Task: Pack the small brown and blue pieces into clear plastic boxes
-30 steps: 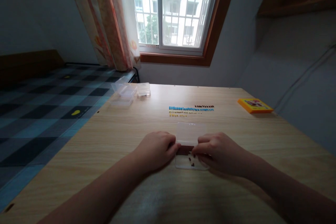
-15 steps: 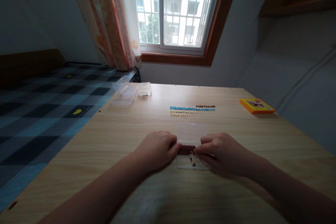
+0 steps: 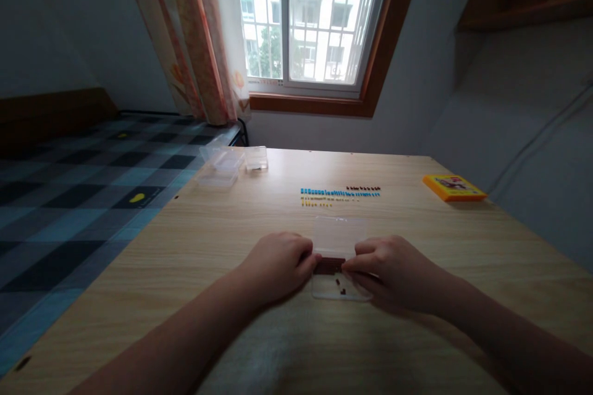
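Observation:
A small clear plastic box (image 3: 340,236) lies open on the wooden table (image 3: 222,241) in front of me, lid laid back. Between my hands, a strip of small dark brown pieces (image 3: 328,266) sits at the box's middle. My left hand (image 3: 278,262) is closed, its fingertips pinching the strip's left end. My right hand (image 3: 393,271) is closed too, pinching the right end. A few loose dark pieces (image 3: 341,287) lie in the near half of the box.
Rows of tiny blue, yellow and dark pieces (image 3: 338,194) lie farther back on the table. Two clear boxes (image 3: 227,165) stand at the far left, a yellow box (image 3: 453,187) at the far right. A checked bed (image 3: 69,197) adjoins the table's left edge.
Almost nothing has moved. Both hands stay pinched on the dark strip, and the view has shifted very slightly.

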{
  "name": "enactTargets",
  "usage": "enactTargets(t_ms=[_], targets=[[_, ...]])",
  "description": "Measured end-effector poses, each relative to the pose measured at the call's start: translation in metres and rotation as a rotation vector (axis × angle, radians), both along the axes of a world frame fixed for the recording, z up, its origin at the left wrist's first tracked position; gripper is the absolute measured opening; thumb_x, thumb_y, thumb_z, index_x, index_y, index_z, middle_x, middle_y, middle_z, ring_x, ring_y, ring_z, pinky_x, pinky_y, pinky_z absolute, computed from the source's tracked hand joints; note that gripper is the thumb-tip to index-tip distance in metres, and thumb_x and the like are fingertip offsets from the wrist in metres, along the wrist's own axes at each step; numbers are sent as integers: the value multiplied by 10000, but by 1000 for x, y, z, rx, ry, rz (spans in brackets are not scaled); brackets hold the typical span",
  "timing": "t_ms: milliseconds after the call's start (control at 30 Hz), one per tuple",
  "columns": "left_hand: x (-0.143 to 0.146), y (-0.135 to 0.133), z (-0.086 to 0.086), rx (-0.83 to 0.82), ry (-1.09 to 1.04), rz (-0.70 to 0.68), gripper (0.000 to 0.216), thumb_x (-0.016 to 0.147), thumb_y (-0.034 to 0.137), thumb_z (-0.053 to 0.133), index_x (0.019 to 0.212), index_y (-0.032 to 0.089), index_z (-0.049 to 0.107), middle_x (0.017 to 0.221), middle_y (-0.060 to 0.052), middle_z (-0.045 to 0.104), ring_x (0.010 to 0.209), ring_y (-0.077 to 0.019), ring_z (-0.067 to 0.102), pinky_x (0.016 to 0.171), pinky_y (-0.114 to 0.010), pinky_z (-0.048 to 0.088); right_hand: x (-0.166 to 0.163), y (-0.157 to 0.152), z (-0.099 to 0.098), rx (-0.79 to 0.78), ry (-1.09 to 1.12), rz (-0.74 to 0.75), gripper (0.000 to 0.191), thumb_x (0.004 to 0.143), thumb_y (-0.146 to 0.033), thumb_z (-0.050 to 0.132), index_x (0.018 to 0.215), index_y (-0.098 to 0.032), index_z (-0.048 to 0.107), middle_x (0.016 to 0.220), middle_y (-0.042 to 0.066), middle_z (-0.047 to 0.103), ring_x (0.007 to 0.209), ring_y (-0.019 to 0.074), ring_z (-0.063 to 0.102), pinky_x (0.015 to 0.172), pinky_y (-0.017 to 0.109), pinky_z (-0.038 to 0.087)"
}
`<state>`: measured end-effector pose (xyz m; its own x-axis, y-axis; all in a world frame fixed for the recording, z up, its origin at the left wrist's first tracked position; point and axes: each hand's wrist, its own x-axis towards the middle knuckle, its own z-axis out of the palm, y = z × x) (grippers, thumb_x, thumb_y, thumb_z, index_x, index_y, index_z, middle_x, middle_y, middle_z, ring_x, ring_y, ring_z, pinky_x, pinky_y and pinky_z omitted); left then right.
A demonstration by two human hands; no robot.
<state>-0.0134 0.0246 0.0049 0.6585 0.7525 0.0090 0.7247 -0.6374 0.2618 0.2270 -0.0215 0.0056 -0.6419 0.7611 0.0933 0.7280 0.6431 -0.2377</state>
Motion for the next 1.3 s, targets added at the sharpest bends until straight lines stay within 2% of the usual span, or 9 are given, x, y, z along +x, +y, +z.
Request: enactTargets(t_ms=[200, 567, 800, 1033, 1300], targets=[[0, -1, 1, -5, -4, -5, 341, 951, 374, 458, 722, 195, 636, 774, -46, 682, 685, -186, 589, 607, -294, 378, -2, -2, -2, 14, -4, 16, 200, 898, -182, 539, 765, -215, 685, 707, -21, 619, 594, 97, 467, 587, 257, 267], [0, 0, 0, 2, -5, -3, 344, 951, 382, 460, 729, 197, 645, 769, -43, 685, 686, -186, 593, 605, -295, 374, -3, -2, -6, 30, -7, 21, 184, 893, -176, 546, 759, -205, 669, 727, -19, 635, 597, 96, 477, 591, 263, 266], [0, -1, 2, -10, 3, -5, 341, 953, 377, 458, 732, 196, 646, 780, -44, 692, 698, -188, 603, 607, -295, 378, 0, -2, 1, 29, 23, 15, 192, 918, -192, 535, 865, -222, 717, 751, -6, 644, 623, 108, 511, 595, 259, 280], [1, -1, 5, -32, 12, -5, 343, 956, 382, 462, 738, 197, 652, 790, -48, 697, 712, -193, 611, 621, -295, 386, 14, 1, 9, 110, 119, -8, 187, 926, -210, 536, 924, -218, 723, 743, -5, 618, 643, 109, 528, 604, 249, 312], [1, -4, 11, -81, 79, -4, 401, 965, 382, 433, 680, 192, 640, 737, -51, 682, 651, -180, 584, 596, -293, 370, 16, 0, 13, -16, 18, 12, 173, 870, -174, 559, 822, -226, 717, 714, -18, 619, 623, 105, 514, 591, 266, 299]])
